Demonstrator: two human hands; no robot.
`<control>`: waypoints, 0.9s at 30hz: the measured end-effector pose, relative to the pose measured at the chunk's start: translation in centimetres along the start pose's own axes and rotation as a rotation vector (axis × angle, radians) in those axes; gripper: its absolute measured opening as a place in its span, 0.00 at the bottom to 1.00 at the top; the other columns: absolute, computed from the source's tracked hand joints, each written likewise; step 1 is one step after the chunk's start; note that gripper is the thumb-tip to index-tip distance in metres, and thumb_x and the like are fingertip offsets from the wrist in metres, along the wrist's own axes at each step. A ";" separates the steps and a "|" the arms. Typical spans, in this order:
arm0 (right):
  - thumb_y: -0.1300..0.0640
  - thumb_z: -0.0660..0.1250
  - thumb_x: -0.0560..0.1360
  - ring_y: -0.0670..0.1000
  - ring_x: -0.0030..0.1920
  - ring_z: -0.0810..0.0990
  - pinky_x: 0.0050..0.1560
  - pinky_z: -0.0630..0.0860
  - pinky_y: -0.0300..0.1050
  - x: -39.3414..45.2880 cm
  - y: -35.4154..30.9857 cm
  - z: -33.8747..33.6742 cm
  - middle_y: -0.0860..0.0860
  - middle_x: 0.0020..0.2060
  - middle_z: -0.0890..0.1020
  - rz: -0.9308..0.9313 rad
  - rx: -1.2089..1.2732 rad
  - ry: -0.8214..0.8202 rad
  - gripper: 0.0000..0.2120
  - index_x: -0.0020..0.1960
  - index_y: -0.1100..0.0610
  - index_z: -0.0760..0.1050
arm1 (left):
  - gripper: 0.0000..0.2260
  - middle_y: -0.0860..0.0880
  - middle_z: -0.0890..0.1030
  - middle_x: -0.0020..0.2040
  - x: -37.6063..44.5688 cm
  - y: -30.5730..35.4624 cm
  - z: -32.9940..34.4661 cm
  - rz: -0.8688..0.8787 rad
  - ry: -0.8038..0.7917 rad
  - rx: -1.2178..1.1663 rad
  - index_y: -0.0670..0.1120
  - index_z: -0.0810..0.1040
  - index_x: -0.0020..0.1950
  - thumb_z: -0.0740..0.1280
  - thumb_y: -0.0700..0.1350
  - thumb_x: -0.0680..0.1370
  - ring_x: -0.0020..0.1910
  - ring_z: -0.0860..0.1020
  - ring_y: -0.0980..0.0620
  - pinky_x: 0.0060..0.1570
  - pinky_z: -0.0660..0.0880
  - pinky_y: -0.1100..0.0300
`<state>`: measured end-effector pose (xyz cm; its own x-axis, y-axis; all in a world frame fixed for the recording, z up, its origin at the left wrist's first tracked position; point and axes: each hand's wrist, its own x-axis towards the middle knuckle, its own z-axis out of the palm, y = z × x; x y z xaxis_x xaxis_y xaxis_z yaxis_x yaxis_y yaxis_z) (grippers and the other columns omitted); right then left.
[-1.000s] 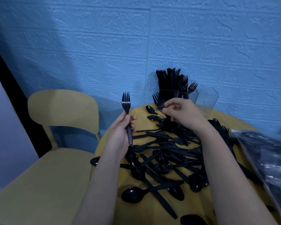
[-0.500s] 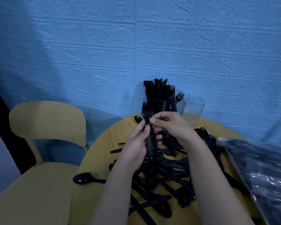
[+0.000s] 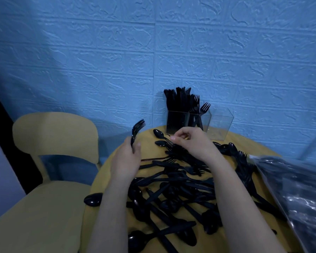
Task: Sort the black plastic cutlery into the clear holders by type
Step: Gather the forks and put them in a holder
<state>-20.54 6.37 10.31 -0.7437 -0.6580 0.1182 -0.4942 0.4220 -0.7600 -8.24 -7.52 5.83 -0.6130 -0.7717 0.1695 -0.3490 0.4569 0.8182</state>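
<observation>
A pile of black plastic cutlery (image 3: 173,190) covers the round yellow table (image 3: 150,137). At the back stand three clear holders: the left holder (image 3: 177,121) is packed with knives, the middle holder (image 3: 205,118) has a few forks, and the right holder (image 3: 220,126) looks empty. My left hand (image 3: 126,159) grips black forks (image 3: 137,129) by the handle, tines up, at the table's left edge. My right hand (image 3: 192,141) hovers with curled fingers over the far end of the pile, beside two spoons (image 3: 161,138). Whether it pinches a piece is unclear.
A crinkled clear plastic bag (image 3: 299,201) lies on the table's right side. A yellow chair (image 3: 55,139) stands close on the left. The blue brick-pattern wall (image 3: 153,52) rises right behind the holders. One spoon (image 3: 93,199) overhangs the table's left edge.
My hands met over the pile half a second ago. They have since parted: the left moved left with the forks, and the right dropped back to the pile.
</observation>
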 end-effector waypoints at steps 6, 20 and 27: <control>0.51 0.68 0.76 0.41 0.38 0.74 0.34 0.66 0.32 0.2 0.9 -0.3 0.45 0.37 0.78 0.013 -0.041 0.000 0.05 0.44 0.52 0.79 | 0.11 0.47 0.77 0.54 0.2 -1.1 -0.2 0.004 -0.228 0.564 0.47 0.75 0.58 0.65 0.50 0.78 0.53 0.76 0.47 0.42 0.67 0.58; 0.52 0.67 0.77 0.41 0.40 0.75 0.35 0.66 0.34 0.4 1.4 -0.5 0.45 0.40 0.79 0.030 -0.061 -0.015 0.04 0.45 0.51 0.79 | 0.09 0.55 0.78 0.44 0.0 -0.4 -1.1 -0.020 -0.352 0.500 0.51 0.73 0.52 0.71 0.47 0.74 0.46 0.75 0.55 0.43 0.69 0.60; 0.51 0.67 0.76 0.46 0.42 0.78 0.41 0.74 0.38 0.0 2.0 -1.2 0.49 0.44 0.82 0.068 -0.097 -0.126 0.06 0.48 0.52 0.80 | 0.08 0.51 0.77 0.39 0.1 -1.0 -2.9 -0.026 -0.314 0.200 0.55 0.75 0.38 0.69 0.45 0.76 0.44 0.74 0.50 0.40 0.67 0.58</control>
<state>-22.07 8.00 9.55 -0.7175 -0.6963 -0.0174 -0.4904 0.5228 -0.6973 -5.92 -9.36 6.58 -0.7790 -0.6248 -0.0521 -0.4797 0.5405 0.6912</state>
